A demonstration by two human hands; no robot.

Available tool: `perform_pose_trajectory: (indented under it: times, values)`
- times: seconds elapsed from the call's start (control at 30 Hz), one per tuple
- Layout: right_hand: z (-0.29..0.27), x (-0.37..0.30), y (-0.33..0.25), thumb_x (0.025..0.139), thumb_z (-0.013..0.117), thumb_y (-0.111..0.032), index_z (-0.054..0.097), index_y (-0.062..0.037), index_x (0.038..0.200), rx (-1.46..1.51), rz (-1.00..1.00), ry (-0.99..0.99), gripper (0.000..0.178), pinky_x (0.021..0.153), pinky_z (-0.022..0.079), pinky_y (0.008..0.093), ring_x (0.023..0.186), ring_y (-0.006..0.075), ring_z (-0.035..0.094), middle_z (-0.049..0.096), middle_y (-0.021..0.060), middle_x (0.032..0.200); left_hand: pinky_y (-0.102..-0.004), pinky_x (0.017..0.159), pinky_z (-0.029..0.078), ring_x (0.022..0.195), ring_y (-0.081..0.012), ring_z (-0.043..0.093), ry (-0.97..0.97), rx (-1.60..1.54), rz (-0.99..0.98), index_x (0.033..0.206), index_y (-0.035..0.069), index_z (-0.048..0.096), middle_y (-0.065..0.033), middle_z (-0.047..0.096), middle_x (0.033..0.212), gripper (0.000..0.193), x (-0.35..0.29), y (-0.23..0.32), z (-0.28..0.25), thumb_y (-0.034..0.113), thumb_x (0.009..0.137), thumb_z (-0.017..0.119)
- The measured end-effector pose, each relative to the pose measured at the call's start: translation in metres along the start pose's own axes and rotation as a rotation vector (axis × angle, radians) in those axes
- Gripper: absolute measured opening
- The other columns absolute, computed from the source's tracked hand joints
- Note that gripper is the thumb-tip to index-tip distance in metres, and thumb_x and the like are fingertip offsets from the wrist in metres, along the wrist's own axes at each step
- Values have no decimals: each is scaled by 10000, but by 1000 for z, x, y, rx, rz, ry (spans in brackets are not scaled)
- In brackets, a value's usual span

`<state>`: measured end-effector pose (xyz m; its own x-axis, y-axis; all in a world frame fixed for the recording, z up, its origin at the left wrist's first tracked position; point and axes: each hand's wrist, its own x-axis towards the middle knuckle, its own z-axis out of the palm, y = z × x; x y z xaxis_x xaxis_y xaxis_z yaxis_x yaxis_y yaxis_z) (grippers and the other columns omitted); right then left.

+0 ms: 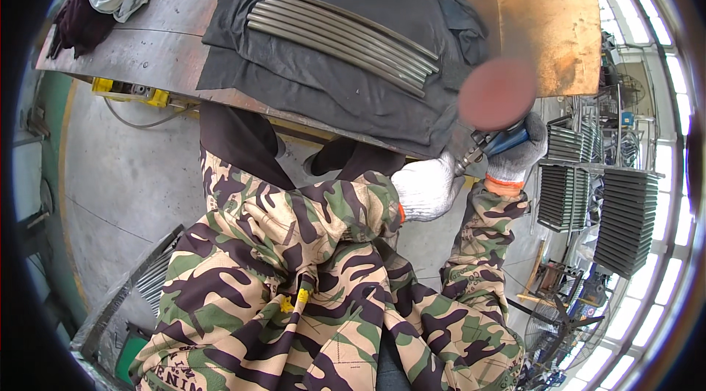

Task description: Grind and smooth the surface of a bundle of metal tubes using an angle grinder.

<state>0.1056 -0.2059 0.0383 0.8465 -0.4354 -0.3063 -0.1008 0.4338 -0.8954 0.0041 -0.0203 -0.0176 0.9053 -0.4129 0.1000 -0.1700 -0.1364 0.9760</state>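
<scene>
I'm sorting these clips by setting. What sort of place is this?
Most likely a metal fabrication workshop: curved steel rods lie on a steel workbench, gloved hands hold a disc sander, and racks of metal grilles stand nearby.

Daylight glares through right windows [665, 170] (fisheye rim dark, bent)

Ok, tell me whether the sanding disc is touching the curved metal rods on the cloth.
No, the sanding disc is held off the bench edge, clear of the curved metal rods.
</scene>
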Motion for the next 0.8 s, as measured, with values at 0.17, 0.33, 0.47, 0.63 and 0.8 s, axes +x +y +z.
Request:
perform_pose_trajectory:
  times: [0.17, 0.33, 0.47, 0.63, 0.8]
  values:
    - [8, -6, 1, 941, 516, -376, 659, -13, 1019, 18, 35, -55, 397, 589, 585, 523, 621, 352, 660, 687, 169, 826, -510, 548, 520, 647, -458, 669, -33, -15, -56, 1084, -38, 534, -232, 629, 698, 343, 1, 2, -3, 271, 1002, 659]
    - [37, -24, -1, 934, 533, -347, 662, -10, 1045, 43, 80, -25, 377, 634, 599, 509, 659, 351, 682, 708, 167, 883, -522, 581, 535, 687, -465, 683, -77, -29, -120, 1099, -34, 530, -239, 643, 720, 359, 2, 3, -7, 282, 994, 665]
    - [41, -27, 1, 931, 553, -304, 665, -16, 1062, 36, 53, 18, 335, 688, 613, 487, 743, 332, 713, 723, 150, 981, -531, 615, 547, 720, -474, 691, -135, -36, -185, 1107, -34, 528, -247, 657, 748, 372, 2, 6, -14, 292, 990, 665]
    - [33, -22, 3, 938, 558, -284, 660, -20, 1062, 35, 81, -95, 310, 705, 617, 492, 772, 320, 718, 725, 133, 988, -539, 638, 552, 742, -481, 693, -133, -35, -197, 1116, -24, 532, -249, 669, 769, 364, 0, 4, -12, 300, 999, 650]
    - [29, -18, 15, 971, 570, -287, 549, 52, 1418, 9, 35, -223, 561, 1040, 555, 512, 1224, 355, 654, 633, 227, 1352, -528, 597, 530, 682, -455, 681, -94, -93, -213, 1089, -58, 548, -241, 648, 734, 324, -1, 0, -13, 240, 997, 634]
